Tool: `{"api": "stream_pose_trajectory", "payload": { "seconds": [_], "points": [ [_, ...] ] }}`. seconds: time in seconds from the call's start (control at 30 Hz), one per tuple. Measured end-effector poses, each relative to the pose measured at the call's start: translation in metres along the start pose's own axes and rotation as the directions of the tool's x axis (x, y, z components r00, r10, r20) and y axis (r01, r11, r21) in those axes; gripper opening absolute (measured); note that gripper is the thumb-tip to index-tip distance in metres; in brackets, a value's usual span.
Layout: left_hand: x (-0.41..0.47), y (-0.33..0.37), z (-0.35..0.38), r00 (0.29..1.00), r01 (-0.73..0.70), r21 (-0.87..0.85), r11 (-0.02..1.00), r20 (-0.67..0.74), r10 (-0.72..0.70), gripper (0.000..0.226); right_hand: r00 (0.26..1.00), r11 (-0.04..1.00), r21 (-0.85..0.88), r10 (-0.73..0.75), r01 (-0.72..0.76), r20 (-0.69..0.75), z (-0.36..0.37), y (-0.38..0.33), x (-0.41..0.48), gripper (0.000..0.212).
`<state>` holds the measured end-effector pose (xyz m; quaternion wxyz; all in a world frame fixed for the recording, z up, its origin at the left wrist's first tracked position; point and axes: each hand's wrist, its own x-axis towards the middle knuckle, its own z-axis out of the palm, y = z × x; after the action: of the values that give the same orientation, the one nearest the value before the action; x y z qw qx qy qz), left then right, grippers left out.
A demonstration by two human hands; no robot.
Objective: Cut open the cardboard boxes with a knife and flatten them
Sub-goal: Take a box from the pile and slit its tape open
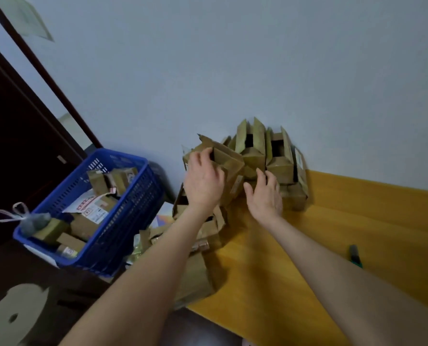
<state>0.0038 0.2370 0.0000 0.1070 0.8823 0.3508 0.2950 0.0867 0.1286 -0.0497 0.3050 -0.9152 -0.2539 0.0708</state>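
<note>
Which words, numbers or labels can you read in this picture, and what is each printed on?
No text is readable.
The red-printed white label in the blue basket: blurred.
The pale sticker on the stacked boxes: blurred.
The small sticker on the tilted box: blurred.

Left hand (203, 182) grips cardboard box (229, 162); right hand (264, 197) spread beside.

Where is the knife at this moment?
In the head view the knife lies untouched on the yellow table at the right, just beyond the right forearm and apart from the stacked boxes.
</note>
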Motion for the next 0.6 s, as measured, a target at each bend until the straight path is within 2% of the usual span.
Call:
{"api": "stream_pose_trajectory", "payload": {
  "seconds": [0.13,0.27,0.37,0.47,0.53,0.6],
  "points": [
    [0.044,-0.022,0.004,0.949,0.316,-0.107,0.943,0.042,-0.313,0.051,1.0,0.99,0.135,0.029,-0.03,0.014,-0.007,-0.02,0.036,0.075],
    [0.074,-0.045,0.014,0.844,0.534,-0.159,0.831,0.17,-0.509,0.054,0.989,0.951,0.277,0.11,-0.134,0.1,-0.002,-0.035,0.056,0.088],
    [0.089,-0.059,0.023,0.793,0.597,-0.17,0.784,0.273,-0.544,0.057,0.971,0.898,0.37,0.203,-0.237,0.128,0.008,-0.042,0.062,0.084],
    [0.099,-0.073,0.031,0.784,0.599,-0.214,0.772,0.356,-0.509,0.059,0.943,0.814,0.476,0.305,-0.332,0.137,0.013,-0.046,0.06,0.086],
    [0.107,-0.08,0.033,0.784,0.59,-0.232,0.773,0.395,-0.479,0.06,0.924,0.725,0.581,0.353,-0.37,0.148,0.014,-0.048,0.054,0.089],
    [0.115,-0.086,0.033,0.769,0.593,-0.242,0.768,0.453,-0.451,0.06,0.886,0.591,0.682,0.42,-0.43,0.195,0.016,-0.049,0.049,0.089]
  ]
}}
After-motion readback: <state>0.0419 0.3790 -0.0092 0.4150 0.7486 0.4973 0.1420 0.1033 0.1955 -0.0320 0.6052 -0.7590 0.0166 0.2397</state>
